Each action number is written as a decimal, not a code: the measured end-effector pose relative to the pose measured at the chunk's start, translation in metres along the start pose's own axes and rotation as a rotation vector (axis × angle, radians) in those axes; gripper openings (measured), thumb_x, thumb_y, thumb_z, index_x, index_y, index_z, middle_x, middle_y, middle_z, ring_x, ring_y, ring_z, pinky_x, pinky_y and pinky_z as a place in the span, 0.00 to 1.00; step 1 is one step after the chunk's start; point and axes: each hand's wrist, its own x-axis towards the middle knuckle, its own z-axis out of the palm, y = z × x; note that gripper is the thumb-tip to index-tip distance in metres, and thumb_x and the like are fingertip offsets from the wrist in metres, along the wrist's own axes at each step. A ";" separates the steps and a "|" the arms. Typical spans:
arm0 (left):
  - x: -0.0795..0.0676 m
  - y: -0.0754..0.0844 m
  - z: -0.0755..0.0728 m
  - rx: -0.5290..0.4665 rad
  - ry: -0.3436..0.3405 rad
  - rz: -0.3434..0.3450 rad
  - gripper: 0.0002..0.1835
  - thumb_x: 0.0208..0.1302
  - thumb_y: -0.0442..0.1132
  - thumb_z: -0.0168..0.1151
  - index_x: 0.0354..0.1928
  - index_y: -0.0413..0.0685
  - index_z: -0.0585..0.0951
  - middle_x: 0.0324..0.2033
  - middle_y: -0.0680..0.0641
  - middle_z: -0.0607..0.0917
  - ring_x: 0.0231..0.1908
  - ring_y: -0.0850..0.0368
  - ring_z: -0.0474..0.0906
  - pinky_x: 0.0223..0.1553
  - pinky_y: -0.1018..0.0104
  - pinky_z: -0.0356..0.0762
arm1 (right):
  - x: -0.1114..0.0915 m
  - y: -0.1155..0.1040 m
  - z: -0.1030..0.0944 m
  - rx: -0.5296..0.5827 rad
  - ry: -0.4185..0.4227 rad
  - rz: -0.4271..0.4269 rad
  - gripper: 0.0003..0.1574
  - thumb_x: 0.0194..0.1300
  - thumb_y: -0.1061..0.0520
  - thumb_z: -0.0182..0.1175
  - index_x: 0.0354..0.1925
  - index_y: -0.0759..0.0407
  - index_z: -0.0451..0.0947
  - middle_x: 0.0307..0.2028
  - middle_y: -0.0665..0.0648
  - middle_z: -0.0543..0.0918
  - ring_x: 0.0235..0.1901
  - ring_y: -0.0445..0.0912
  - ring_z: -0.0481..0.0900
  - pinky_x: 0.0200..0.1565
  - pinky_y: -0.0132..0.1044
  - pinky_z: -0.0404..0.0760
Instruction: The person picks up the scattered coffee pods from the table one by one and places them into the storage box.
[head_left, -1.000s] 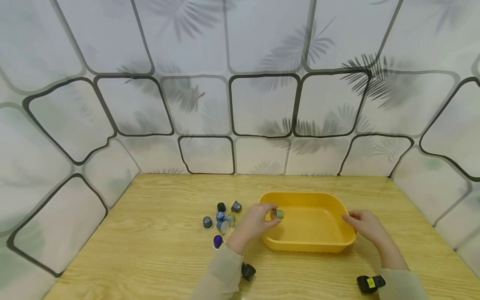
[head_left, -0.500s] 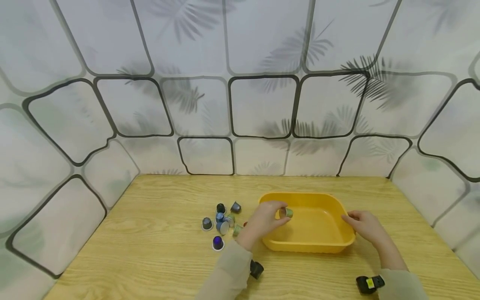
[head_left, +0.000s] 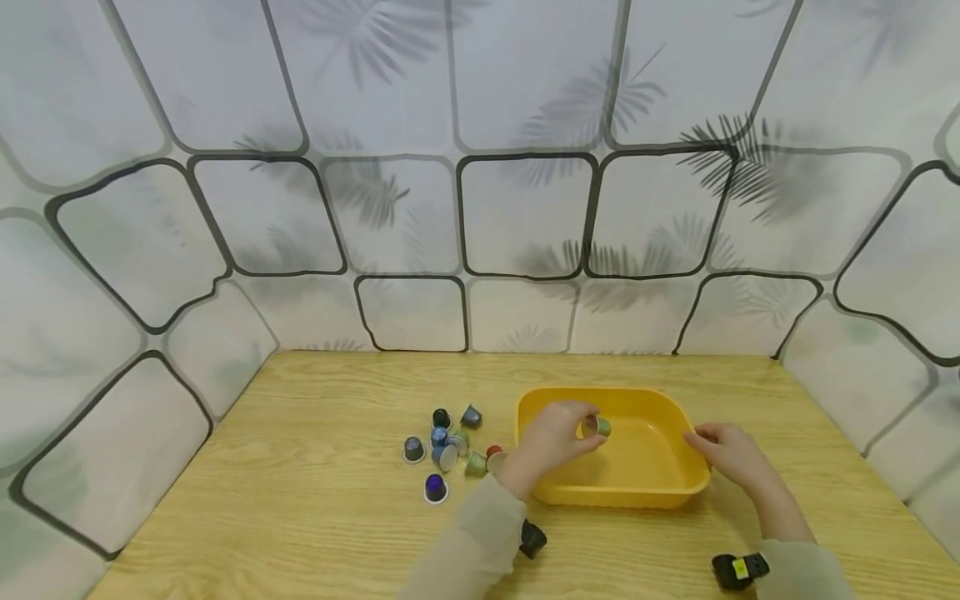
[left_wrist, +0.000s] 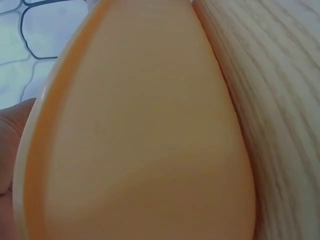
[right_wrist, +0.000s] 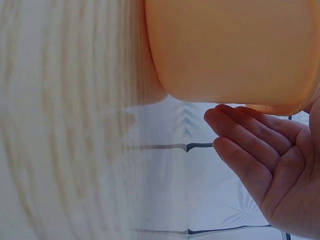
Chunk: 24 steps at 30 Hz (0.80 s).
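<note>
In the head view my left hand (head_left: 553,439) pinches a green coffee capsule (head_left: 602,427) between thumb and fingers, over the yellow plastic tub (head_left: 637,462). At the tub's right end, my right hand (head_left: 729,450) grips the rim, thumb on top. From the right wrist, the right hand (right_wrist: 265,165) shows its fingers against the outer wall of the tub (right_wrist: 230,50). The left wrist view is mostly filled by the tub's side (left_wrist: 140,125), with part of the left hand (left_wrist: 10,150) at its rim; the capsule is hidden there.
Left of the tub, several coffee capsules lie loosely grouped on the wooden table (head_left: 300,500): a purple one (head_left: 435,487), a grey one (head_left: 413,448), a light green one (head_left: 476,464) and a red one (head_left: 494,452) among them. A patterned backdrop (head_left: 525,308) rises behind the table.
My left hand has moved right with the green capsule, from the tub's left rim to further over its inside. The light green and red capsules came into sight. The right hand stays on the rim.
</note>
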 end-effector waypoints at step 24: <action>0.044 0.027 -0.001 -0.199 -0.018 -0.049 0.18 0.56 0.46 0.60 0.47 0.46 0.78 0.33 0.59 0.79 0.36 0.71 0.73 0.38 0.82 0.69 | -0.001 0.000 0.002 0.071 -0.016 0.013 0.22 0.64 0.57 0.47 0.44 0.79 0.71 0.32 0.61 0.79 0.29 0.46 0.73 0.30 0.37 0.74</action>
